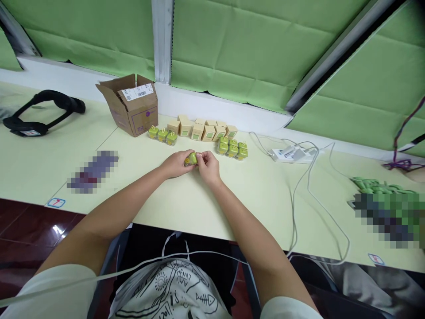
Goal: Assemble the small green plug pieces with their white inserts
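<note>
Both hands meet over the pale table (186, 199), a little in front of me. My left hand (175, 163) and my right hand (209, 166) are closed from either side on one small yellow-green item (191, 158), fingers pinched around it. Just beyond stand three more small green items (162, 134) on the left and a cluster of several (232, 149) on the right. Behind them runs a row of small tan boxes with green labels (202, 129).
An open cardboard box (131, 106) stands at the back left, a black headset-like strap (40, 113) farther left. A white power strip (288, 153) with grey cables lies right. Green parts (375, 185) sit at the far right. Green cloth covers the wall.
</note>
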The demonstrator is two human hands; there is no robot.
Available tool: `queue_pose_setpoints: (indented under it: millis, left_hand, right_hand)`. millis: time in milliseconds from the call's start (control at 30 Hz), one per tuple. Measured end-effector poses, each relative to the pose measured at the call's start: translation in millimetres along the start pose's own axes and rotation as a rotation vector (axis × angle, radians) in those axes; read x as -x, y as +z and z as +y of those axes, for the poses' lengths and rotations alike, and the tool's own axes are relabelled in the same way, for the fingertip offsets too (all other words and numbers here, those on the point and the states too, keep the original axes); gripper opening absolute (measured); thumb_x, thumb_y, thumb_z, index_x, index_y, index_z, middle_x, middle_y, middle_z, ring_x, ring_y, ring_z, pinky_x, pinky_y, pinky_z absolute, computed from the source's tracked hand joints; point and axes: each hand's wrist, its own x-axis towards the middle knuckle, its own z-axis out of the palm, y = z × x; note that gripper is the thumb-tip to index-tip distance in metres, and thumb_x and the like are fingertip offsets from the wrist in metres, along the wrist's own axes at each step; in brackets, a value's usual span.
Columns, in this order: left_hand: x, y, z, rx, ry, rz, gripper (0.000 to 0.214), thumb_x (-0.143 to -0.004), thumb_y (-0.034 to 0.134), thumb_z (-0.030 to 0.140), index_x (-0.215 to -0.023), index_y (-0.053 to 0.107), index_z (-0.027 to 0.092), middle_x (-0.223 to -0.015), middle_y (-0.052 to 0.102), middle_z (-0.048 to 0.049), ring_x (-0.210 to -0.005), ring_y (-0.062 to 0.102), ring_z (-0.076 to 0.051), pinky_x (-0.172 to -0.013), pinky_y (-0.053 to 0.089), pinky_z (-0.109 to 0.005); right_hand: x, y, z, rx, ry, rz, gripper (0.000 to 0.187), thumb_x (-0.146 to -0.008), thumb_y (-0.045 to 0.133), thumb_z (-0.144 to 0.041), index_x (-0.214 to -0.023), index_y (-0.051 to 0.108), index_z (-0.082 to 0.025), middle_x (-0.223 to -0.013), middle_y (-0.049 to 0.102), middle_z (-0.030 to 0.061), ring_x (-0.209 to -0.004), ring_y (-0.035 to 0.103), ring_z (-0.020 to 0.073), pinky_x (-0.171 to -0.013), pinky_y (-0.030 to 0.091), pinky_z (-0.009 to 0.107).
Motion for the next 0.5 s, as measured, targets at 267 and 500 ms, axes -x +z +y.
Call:
queue_pose_setpoints:
  millis: [267,500]
  left_hand:
    - [-2,-2.5,-20,-0.066,-0.038,0.168,0.054,-0.089,0.075,0.049,-0.135,0.064,0.022,-0.137,0.058,-0.0119,-0.134,0.055,-0.031,-0.119,0.046,-0.045]
    - [-7,0.1,-34,-0.092,-0.161,0.167,0.053,-0.093,0.069,0.044,-0.138,0.060,0.017,-0.132,0.062,-0.0133,-0.129,0.059,-0.030,-0.118,0.048,-0.046]
  right_hand:
    - [-23,-19,5,-0.362,0.326,0.210,0.036,-0.088,0.072,-0.054,-0.088,0.049,-0.026,-0.085,0.066,-0.0016,-0.074,0.071,0.0176,-0.064,0.065,0.033]
    - [-28,-25,9,-0.543,0.522,0.172,0.023,-0.093,0.073,-0.040,-0.091,0.056,-0.024,-0.082,0.074,0.0010,-0.071,0.075,0.0168,-0.067,0.068,0.030]
